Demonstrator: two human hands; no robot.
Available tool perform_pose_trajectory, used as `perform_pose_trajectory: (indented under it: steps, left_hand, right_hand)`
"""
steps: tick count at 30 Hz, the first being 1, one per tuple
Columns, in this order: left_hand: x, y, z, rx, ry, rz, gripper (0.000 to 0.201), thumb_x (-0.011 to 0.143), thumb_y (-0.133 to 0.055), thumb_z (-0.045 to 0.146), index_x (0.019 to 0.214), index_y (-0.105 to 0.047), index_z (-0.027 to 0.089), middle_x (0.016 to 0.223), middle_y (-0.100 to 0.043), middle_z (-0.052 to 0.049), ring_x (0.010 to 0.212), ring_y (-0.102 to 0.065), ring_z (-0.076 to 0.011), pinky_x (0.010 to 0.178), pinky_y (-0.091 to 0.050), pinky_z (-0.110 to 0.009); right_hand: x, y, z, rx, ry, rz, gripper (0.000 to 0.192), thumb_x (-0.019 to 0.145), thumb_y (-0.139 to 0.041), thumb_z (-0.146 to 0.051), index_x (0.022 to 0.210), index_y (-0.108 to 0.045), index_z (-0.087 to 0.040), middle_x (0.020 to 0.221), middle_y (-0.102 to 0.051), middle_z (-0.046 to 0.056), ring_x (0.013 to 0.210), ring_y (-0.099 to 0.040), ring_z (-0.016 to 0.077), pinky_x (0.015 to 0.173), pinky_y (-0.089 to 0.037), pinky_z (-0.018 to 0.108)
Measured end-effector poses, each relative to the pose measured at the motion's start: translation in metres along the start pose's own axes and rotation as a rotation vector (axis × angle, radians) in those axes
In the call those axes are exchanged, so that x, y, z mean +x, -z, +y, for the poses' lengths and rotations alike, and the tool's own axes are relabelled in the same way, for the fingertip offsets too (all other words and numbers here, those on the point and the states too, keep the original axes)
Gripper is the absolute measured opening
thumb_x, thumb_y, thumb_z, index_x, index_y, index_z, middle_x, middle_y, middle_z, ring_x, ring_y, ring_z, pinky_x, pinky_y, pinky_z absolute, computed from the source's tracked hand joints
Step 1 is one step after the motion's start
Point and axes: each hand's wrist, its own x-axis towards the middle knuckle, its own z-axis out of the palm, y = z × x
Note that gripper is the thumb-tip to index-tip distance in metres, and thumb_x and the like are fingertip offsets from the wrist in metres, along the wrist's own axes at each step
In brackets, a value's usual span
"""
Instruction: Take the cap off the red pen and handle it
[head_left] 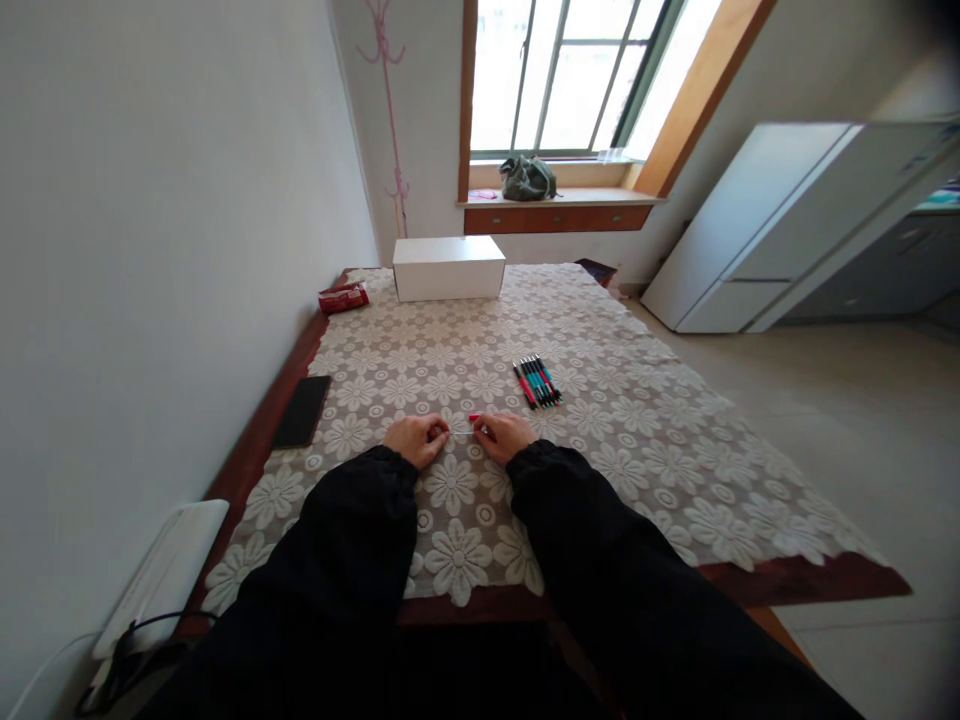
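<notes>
My left hand (418, 438) is closed, its thumb and fingers pinching one end of a thin pale rod (463, 433) that looks like a pen refill. The other end is pinched by my right hand (504, 436), so the rod spans the short gap between both hands, low over the tablecloth. A small red piece (474, 417) shows just beyond the right fingertips; whether it lies on the cloth or is held, I cannot tell. Past the right hand, several pens (537, 382) with black, red and teal barrels lie side by side in a row.
The table wears a floral lace tablecloth (457, 560). A white box (449, 270) stands at its far end, with a dark red packet (343, 298) to the left. A black flat tablet-like object (301, 412) lies by the left edge, near the wall.
</notes>
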Motion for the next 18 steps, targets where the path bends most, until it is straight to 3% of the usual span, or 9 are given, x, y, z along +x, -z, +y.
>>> perform_pose_trajectory:
  steps: [11,18]
  left_hand:
    - [-0.0008,-0.0011,0.0005,-0.005,-0.005,0.006,0.022,0.084,-0.059,0.039,0.097,-0.072,0.027,0.081,-0.072,0.000,0.071,-0.062,-0.0157,0.063,-0.039,-0.026]
    - [0.0001,-0.0026,-0.0004,-0.009,-0.009,0.001,0.024,0.084,-0.058,0.040,0.098,-0.072,0.026,0.081,-0.072,-0.001,0.074,-0.063,-0.0161,0.064,-0.040,-0.026]
  right_hand:
    - [0.0001,-0.0013,0.0028,0.031,0.122,0.157,0.010,0.089,-0.054,-0.021,0.085,-0.064,-0.020,0.095,-0.062,0.007,0.098,-0.053,0.0210,0.088,-0.042,0.030]
    - [-0.0009,-0.0007,0.0001,0.051,0.047,0.030,0.014,0.093,-0.049,-0.022,0.100,-0.061,-0.020,0.097,-0.066,0.006,0.090,-0.059,0.0185,0.082,-0.041,0.028]
